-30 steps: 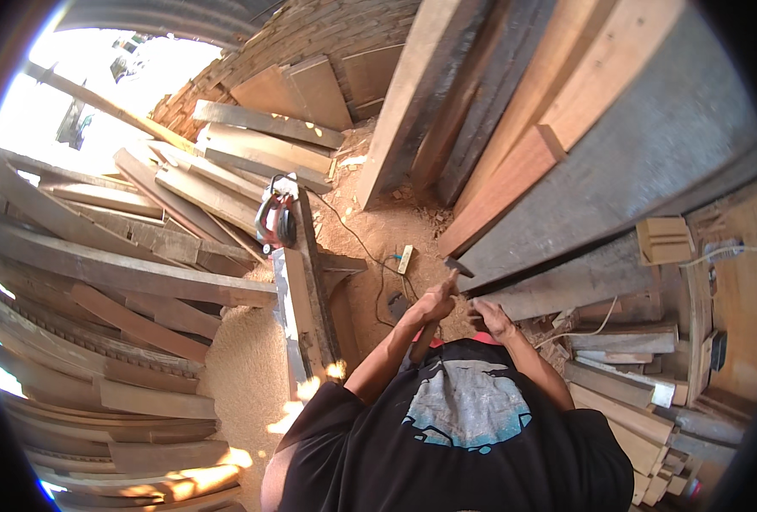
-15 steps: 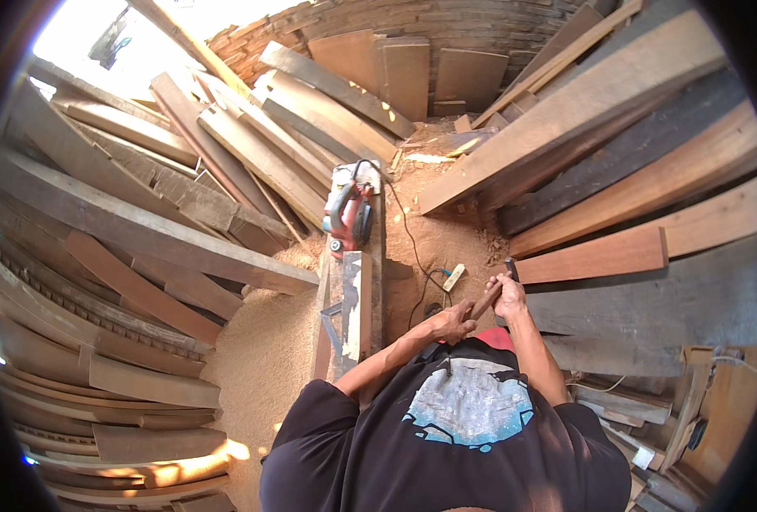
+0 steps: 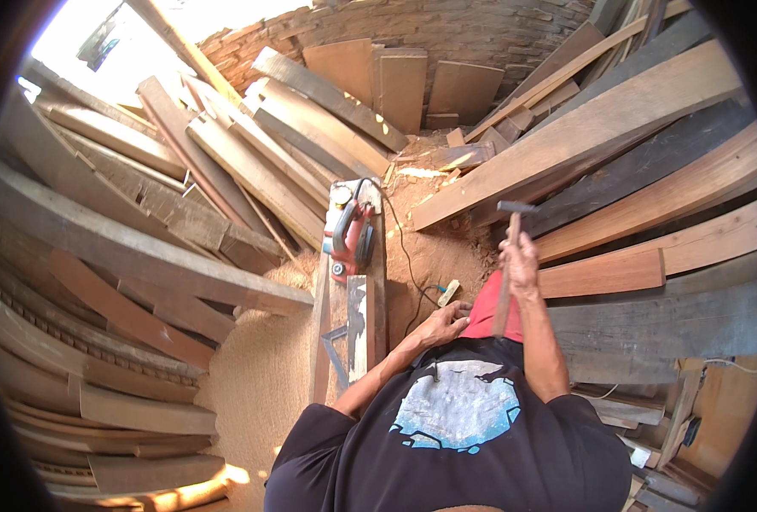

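My right hand (image 3: 520, 266) grips a hammer (image 3: 504, 299) by its wooden handle, in front of my right leg. The dark hammer head (image 3: 517, 207) points up and away from me, and the handle's lower end reaches back to my shirt. My left hand (image 3: 446, 325) holds nothing and lies loosely, fingers stretched, beside the red cloth over my leg. Left of it a timber piece with a black and white face (image 3: 358, 320) rests on a wooden beam (image 3: 378, 307). Beyond that piece, a red and black corded power tool (image 3: 357, 235) sits on the beam.
A metal square (image 3: 332, 352) lies beside the beam. A pale power strip (image 3: 450, 293) and black cord (image 3: 408, 256) are on the sawdust-covered floor (image 3: 255, 367). Planks (image 3: 139, 230) are stacked on the left, thick boards (image 3: 583, 128) on the right. A brick wall (image 3: 481, 43) stands behind.
My left hand has let go of the hammer handle and moved slightly left. My right hand has raised the hammer forward, turning it more upright. The view has shifted slightly.
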A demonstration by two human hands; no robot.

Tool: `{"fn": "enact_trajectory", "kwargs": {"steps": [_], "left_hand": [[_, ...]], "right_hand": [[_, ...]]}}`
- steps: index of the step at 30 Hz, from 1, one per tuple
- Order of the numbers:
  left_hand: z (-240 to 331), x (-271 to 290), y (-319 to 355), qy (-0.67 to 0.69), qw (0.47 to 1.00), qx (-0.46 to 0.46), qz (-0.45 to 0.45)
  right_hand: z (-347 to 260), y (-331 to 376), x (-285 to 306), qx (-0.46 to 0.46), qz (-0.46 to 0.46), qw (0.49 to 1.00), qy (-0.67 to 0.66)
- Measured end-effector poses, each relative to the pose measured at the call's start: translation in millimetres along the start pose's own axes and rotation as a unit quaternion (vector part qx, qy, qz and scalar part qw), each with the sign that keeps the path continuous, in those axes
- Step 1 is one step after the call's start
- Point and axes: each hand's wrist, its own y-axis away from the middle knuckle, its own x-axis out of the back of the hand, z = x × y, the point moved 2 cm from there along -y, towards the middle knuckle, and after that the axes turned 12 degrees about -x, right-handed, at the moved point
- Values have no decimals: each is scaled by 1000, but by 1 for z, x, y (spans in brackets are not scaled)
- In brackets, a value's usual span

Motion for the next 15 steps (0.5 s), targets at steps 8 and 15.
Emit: {"fn": "enact_trajectory", "kwargs": {"steps": [8,15], "left_hand": [[-27,66,-31,-16,996,70,50],[7,154,-134,-20,988,72,136]], "right_hand": [[-182,13,39,241,91,966,-24],[-234,-87,95,274,379,871,149]]}}
